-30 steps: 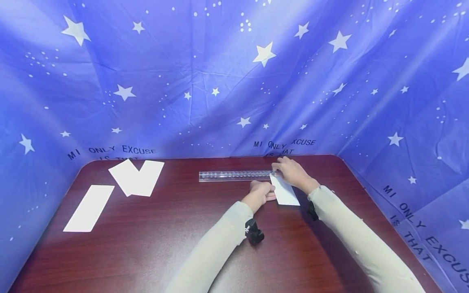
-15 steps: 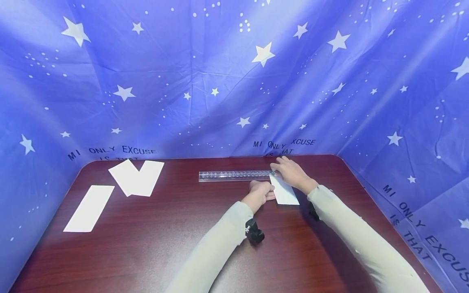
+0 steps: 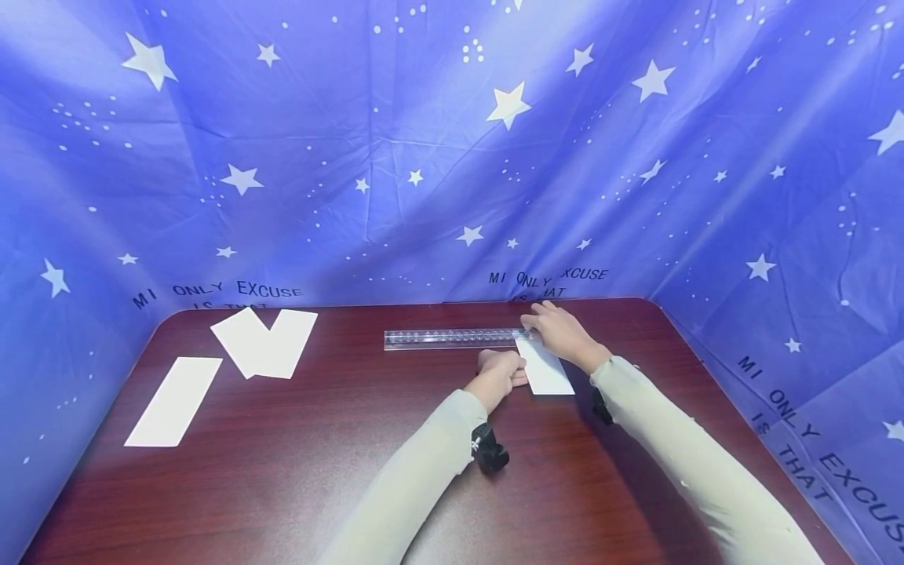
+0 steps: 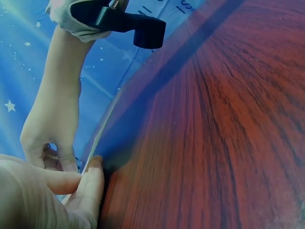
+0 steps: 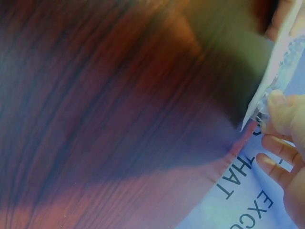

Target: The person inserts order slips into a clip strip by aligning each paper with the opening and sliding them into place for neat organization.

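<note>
In the head view, my left hand [image 3: 500, 373] pinches the left edge of a white card [image 3: 549, 373], thumb above and fingers below. The left wrist view shows the thin edge of this card [image 4: 99, 133] near the thumb and fingers. My right hand [image 3: 561, 331] pinches the right end of a clear plastic strip [image 3: 445, 338] with a row of bumps, at the card's far end. In the right wrist view, thumb and fingertip grip the bumpy clear strip [image 5: 289, 57] beside the card [image 5: 270, 74]. What kind of strip it is I cannot tell.
Two overlapping white cards [image 3: 289, 345] lie at the back left of the dark red wooden table [image 3: 318, 439]. Closer to the left edge lies another white card [image 3: 173, 402]. A blue cloth with stars [image 3: 424, 118] hangs behind and beside the table.
The white card and my left hand have shifted very slightly to the left. My right hand keeps its hold on the strip, almost still. The cards on the left have not moved.
</note>
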`<state>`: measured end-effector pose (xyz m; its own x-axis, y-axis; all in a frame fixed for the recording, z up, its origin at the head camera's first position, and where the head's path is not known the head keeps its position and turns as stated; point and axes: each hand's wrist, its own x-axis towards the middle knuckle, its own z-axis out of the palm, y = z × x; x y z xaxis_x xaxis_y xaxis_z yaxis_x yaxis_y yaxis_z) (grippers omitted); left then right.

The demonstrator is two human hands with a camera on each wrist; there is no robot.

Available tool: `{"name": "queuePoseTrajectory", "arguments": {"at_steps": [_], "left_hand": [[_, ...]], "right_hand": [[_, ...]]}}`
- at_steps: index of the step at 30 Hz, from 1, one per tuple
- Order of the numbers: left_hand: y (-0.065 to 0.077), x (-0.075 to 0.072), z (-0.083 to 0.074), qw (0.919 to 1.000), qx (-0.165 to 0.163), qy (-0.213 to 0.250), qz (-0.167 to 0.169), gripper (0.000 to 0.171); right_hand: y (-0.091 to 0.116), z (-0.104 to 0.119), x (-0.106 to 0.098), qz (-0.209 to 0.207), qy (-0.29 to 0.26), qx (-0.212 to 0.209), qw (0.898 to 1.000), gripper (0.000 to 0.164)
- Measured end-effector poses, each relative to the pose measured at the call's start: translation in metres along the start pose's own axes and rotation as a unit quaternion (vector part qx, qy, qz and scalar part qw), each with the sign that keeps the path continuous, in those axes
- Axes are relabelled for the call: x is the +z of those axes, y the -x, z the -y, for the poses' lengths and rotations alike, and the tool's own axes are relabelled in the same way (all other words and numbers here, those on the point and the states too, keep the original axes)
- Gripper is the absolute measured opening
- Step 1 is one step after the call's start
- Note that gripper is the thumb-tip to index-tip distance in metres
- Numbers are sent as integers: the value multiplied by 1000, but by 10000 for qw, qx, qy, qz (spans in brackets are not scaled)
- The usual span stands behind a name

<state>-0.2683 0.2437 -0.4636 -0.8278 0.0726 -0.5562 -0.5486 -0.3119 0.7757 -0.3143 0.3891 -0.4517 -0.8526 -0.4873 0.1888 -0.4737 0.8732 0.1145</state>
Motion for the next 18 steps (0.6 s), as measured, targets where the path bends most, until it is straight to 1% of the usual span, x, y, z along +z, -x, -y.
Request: {"name": "queuePoseTrajectory", "arguments": {"at_steps": [3,6,8,10,13,18], "left_hand": [[0,-4,-1,9998,-18,7,211,39],[-3,-8,-4,9986,-85,-71,510,44],[-5,-10,-7,9972,-122,-240,700,42],[-8,-12,-9,9957,-159,-418,816,36],[-11,-12,-11,9945,-146,-617,835,28],[-10,-8,-8,9966,10,-654,506,30]], "right_hand": [[0,1,-1,2,8,14,10000,12],[-1,2,-1,-1,19,-3,10000,13],[-2,2,-2,-15,33,-14,10000,14],[-2,2,-2,-14,45,-14,10000,16],[-2,3,-3,-26,61,-20,10000,17],[-2,2,-2,-54,60,-9,10000,17]]}}
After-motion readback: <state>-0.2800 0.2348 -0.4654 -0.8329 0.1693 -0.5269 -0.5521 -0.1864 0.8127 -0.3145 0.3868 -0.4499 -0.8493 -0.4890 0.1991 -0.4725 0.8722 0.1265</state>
